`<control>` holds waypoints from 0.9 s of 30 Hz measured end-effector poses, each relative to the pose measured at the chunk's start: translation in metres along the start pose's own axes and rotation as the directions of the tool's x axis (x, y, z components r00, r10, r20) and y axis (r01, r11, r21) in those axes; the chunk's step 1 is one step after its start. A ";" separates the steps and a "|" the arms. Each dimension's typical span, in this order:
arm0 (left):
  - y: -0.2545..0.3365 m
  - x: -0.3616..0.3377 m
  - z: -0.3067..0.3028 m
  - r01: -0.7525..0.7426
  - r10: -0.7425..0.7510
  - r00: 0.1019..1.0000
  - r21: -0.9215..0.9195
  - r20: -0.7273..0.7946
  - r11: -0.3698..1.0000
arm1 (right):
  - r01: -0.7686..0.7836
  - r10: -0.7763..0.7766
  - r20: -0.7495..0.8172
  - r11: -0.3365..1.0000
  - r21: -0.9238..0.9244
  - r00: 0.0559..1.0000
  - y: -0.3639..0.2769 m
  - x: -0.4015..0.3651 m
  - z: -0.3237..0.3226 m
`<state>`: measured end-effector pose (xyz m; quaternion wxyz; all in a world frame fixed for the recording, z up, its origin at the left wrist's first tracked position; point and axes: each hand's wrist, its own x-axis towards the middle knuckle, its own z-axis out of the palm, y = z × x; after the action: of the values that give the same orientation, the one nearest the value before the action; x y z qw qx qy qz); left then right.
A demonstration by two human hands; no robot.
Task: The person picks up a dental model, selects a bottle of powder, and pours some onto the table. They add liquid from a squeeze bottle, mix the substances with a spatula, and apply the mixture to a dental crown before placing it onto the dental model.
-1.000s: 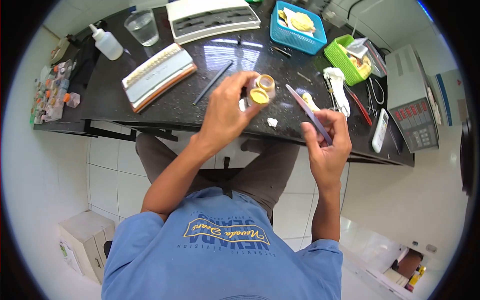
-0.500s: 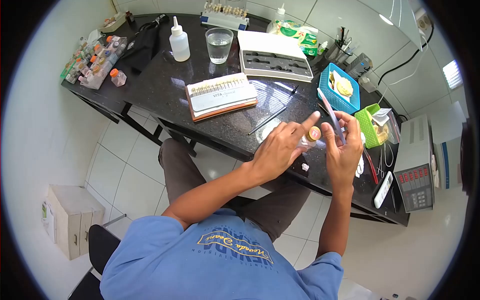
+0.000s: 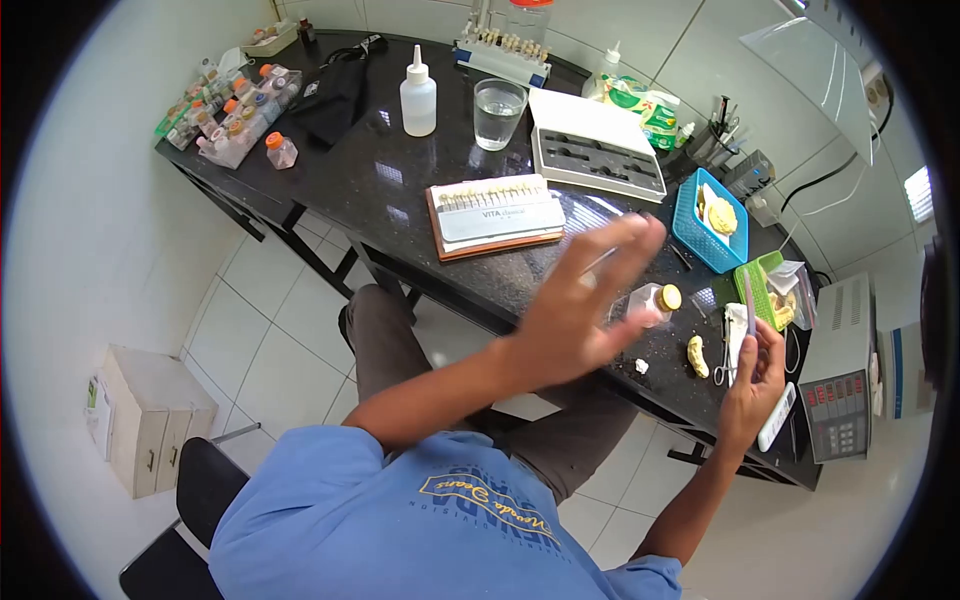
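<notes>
My left hand (image 3: 590, 305), blurred by motion, hovers over the desk's front edge with fingers stretched out and thumb apart. Just beyond its thumb is a small clear bottle (image 3: 638, 300) with a gold cap turned to the right. In my right hand (image 3: 757, 385), a slim pink-purple strip (image 3: 750, 305) is pinched between thumb and fingers, pointing up. A white cloth (image 3: 735, 325) and scissor-like metal handles lie beside that hand. Between the hands sit a yellowish curved piece (image 3: 697, 356) and a small white crumpled bit (image 3: 641, 366).
A shade guide (image 3: 500, 215) marked VITA lies mid-desk, near an open white case (image 3: 598, 150), a glass of water (image 3: 497, 115) and a squeeze bottle (image 3: 418, 100). Blue (image 3: 690, 225) and green baskets, a white remote (image 3: 777, 418) and a grey device (image 3: 838, 400) line the right side.
My hands have moved apart: the left has come away from the gold-capped bottle, and the right has gone right and nearer with the strip. The yellowish piece now shows. The view has shifted.
</notes>
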<state>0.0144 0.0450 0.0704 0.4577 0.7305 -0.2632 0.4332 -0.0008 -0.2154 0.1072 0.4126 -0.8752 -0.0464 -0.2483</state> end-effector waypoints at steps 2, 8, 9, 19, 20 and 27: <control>-0.032 0.012 -0.046 0.009 0.018 0.979 0.132 -0.204 0.991 | 0.012 -0.012 -0.009 0.999 0.043 1.000 0.007 -0.006 -0.008; -0.219 0.043 -0.154 0.476 -0.387 0.879 0.498 -0.278 0.725 | -0.020 0.020 -0.014 0.998 0.052 1.000 0.017 -0.028 -0.031; -0.242 0.046 -0.161 0.467 -0.420 0.882 0.523 -0.214 0.713 | 0.000 0.001 -0.020 0.996 0.087 1.000 0.019 -0.030 -0.031; -0.257 0.046 -0.201 0.382 -0.397 0.914 0.508 -0.084 0.772 | 0.051 -0.063 -0.109 0.993 -0.109 0.992 0.013 -0.073 -0.039; -0.220 0.044 -0.198 0.383 -0.385 0.919 0.420 -0.085 0.823 | 0.045 -0.057 -0.066 0.985 -0.166 0.996 0.011 -0.079 -0.038; -0.041 -0.026 -0.128 0.426 -0.509 0.825 0.320 0.246 0.846 | -0.017 0.030 0.095 0.991 -0.133 0.995 0.030 -0.106 -0.005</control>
<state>-0.0163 0.1774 0.0557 0.4052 0.8850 -0.0887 0.2115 -0.0866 -0.2256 0.0391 0.3540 -0.9121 -0.0397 -0.2031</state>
